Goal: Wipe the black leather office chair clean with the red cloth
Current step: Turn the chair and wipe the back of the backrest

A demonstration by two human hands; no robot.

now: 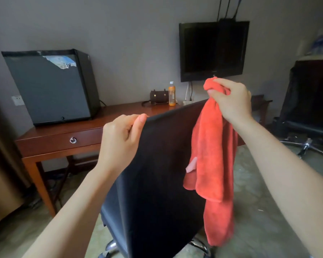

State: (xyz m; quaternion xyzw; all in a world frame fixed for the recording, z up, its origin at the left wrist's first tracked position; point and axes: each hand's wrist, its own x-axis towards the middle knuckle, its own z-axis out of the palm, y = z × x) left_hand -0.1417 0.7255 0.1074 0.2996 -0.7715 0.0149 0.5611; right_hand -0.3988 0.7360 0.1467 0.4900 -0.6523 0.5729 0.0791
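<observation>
Gripping black leather office chair's (pixel 162 164) top edge in left hand (pixel 123 135), bunched red cloth (pixel 216 155) in right hand (pixel 231 99); apparently not wiping yet.

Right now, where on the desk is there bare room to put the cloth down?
Bare wood on the desk lies between the fridge and the bag, running forward to the edge above the drawer. It is crowded at the back right, where bag and bottle stand side by side. The chair hides the desk further right.
</observation>
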